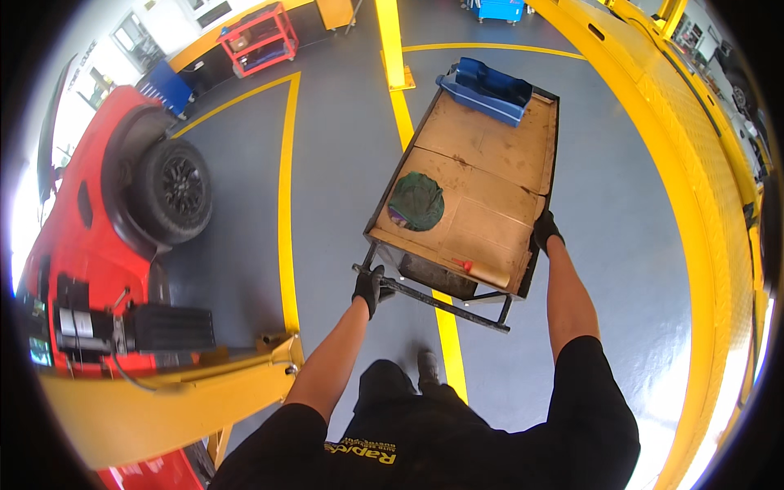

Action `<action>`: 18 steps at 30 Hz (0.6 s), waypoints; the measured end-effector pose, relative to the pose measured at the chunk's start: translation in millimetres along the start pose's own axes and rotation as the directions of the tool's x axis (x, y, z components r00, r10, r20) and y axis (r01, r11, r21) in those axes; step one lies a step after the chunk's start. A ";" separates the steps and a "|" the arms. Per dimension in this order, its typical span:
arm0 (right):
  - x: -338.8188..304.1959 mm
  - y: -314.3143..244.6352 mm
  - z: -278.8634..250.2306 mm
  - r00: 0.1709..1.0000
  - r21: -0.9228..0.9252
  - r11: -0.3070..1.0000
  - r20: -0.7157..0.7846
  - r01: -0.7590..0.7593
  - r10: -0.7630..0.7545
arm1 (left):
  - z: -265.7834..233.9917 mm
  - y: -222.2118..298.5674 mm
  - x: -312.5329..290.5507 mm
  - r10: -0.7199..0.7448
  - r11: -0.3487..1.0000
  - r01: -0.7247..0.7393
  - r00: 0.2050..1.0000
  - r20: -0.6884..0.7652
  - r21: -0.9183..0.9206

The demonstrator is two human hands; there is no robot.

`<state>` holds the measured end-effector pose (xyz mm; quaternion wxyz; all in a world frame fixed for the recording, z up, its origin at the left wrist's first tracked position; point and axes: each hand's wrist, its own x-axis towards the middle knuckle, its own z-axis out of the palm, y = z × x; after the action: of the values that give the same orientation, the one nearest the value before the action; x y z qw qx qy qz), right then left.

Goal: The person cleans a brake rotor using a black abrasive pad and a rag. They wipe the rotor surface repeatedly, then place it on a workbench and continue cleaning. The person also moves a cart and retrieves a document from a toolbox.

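Observation:
A flat cart (490,155) with a black metal frame and cardboard on its top stands in front of me. My left hand (370,291), in a black glove, is closed round the left end of its push bar (437,302). My right hand (547,231), also gloved, grips the cart's right edge near the close corner; some of its fingers are hidden. On the cardboard lie a crumpled dark green cloth bundle (417,201) at the left and a tan tube-shaped thing with a red tip (487,273) near the front. A blue plastic tub (490,88) sits across the far end.
A red vehicle with a large black wheel (181,189) stands at the left, behind a yellow lift arm (171,392). A yellow post (391,45) rises beyond the cart. Yellow lift structure (653,122) curves along the right. A red tool trolley (260,41) is at the back left.

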<state>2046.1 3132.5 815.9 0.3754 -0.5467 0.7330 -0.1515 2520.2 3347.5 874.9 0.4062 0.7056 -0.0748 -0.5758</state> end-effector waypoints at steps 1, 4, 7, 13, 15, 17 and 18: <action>-4.1 10.9 -3.2 1.000 -0.011 1.000 -0.006 -0.027 0.026 | 7.9 -2.9 12.7 -0.033 0.999 0.033 0.999 0.033 -0.017; 3.8 -17.8 81.5 0.992 -0.094 0.996 -0.123 -0.010 -0.002 | -18.3 -28.1 146.9 0.097 0.993 -0.090 0.990 0.100 -0.076; -85.3 -48.3 226.4 0.919 -0.233 0.959 -0.320 0.160 -0.231 | -64.6 -59.2 250.5 0.172 0.982 -0.157 0.975 0.138 -0.109; -89.9 -132.1 308.9 0.913 -0.499 0.853 -0.258 0.154 -0.316 | 49.5 72.2 328.9 -0.286 0.948 0.211 0.891 0.353 0.236; -19.0 -140.0 310.8 0.948 -0.548 0.833 -0.217 0.081 -0.234 | 47.7 121.4 326.5 -0.270 0.728 -0.108 0.863 0.428 0.677; 34.3 -160.0 297.5 0.963 -0.599 0.787 -0.096 0.146 -0.251 | 22.0 156.5 344.8 -0.278 0.511 -0.324 0.814 0.510 0.796; 59.0 -172.7 278.5 0.969 -0.650 0.753 -0.100 0.106 -0.224 | 19.5 180.2 347.0 -0.255 0.550 -0.364 0.783 0.567 0.752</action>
<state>2357.1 3069.4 715.3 0.0873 -0.6891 0.7188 0.0279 2681.5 3020.4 732.8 -0.0074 0.5778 -0.4902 -0.6525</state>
